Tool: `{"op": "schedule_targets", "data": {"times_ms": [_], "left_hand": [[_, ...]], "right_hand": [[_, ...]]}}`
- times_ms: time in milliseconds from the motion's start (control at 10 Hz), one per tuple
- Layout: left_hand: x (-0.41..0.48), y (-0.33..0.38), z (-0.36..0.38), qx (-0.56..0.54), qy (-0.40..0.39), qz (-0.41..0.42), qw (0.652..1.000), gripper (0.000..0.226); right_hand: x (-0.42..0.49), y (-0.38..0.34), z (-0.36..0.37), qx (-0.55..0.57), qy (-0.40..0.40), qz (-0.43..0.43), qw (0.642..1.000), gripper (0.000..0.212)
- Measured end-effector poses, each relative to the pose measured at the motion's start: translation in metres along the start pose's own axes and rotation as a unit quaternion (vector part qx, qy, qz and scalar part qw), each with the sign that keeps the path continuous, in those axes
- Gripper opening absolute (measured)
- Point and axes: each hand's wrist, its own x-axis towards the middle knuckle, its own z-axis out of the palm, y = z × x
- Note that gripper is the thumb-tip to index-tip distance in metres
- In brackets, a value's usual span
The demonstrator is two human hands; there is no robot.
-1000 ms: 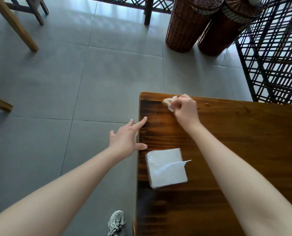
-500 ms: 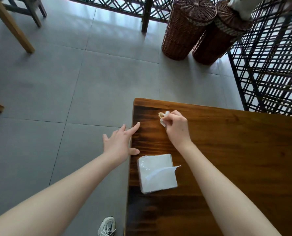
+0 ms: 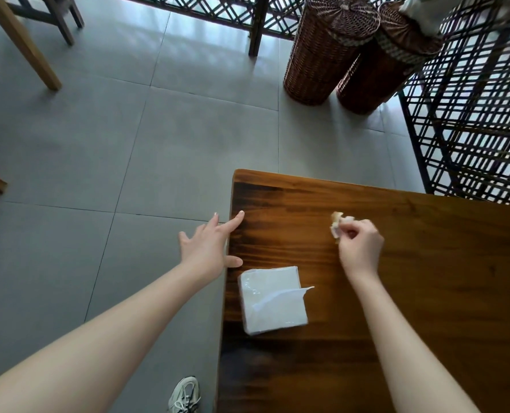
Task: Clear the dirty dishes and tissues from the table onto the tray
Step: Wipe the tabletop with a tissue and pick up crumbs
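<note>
Wooden table (image 3: 426,263) on grey tiles: right hand (image 3: 359,248) pinches a crumpled tissue (image 3: 338,226) above the far-left corner; left hand (image 3: 207,248), fingers spread, touches the left edge beside a napkin pack (image 3: 273,299).

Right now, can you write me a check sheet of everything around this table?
Surface: dark wooden table.
Job's things: only a crumpled tissue seen, over the table.
Clutter: white tissue pack lying flat, one sheet poking out.
Grippers: left hand open at the table's edge; right hand pinches the tissue with its fingers.
Cables: nothing seen.
Surroundings: grey tiled floor, two wicker baskets, lattice screen, chair legs, one sneaker.
</note>
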Motion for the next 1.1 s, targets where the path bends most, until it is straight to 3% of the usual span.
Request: {"op": "schedule_targets", "data": {"times_ms": [100, 200, 300, 400, 500, 700, 800, 900, 1100], "left_hand": [[0.0, 0.0, -0.002, 0.0, -0.005, -0.003, 1.0, 0.093], [0.0, 0.001, -0.002, -0.004, -0.007, -0.005, 1.0, 0.093], [0.001, 0.0, -0.001, 0.0, -0.006, -0.006, 1.0, 0.093], [0.002, -0.003, 0.0, -0.002, -0.002, -0.002, 1.0, 0.093], [0.002, -0.004, 0.001, -0.007, 0.001, 0.001, 1.0, 0.093], [0.003, -0.004, 0.0, -0.02, 0.002, 0.002, 1.0, 0.094], [0.002, -0.003, 0.0, -0.011, 0.004, 0.001, 1.0, 0.094], [0.004, -0.003, 0.0, -0.003, 0.005, 0.001, 1.0, 0.095], [0.004, -0.006, 0.002, -0.008, 0.005, 0.005, 1.0, 0.094]], "right_hand": [[-0.013, -0.035, 0.023, 0.045, -0.115, -0.077, 0.989, 0.006], [-0.002, -0.067, 0.046, 0.036, -0.157, -0.159, 0.974, 0.006], [0.032, -0.073, 0.051, -0.028, -0.112, -0.147, 0.982, 0.008], [0.059, -0.04, 0.027, -0.077, -0.028, -0.026, 0.996, 0.013], [0.044, -0.001, -0.001, -0.057, -0.001, 0.056, 0.997, 0.018], [-0.022, -0.031, 0.011, -0.007, -0.182, -0.092, 0.979, 0.005], [-0.015, -0.071, 0.044, -0.008, -0.209, -0.176, 0.962, 0.008], [0.022, -0.097, 0.065, -0.019, -0.144, -0.168, 0.975, 0.011], [0.061, -0.033, 0.03, -0.083, -0.032, -0.025, 0.996, 0.013]]}}
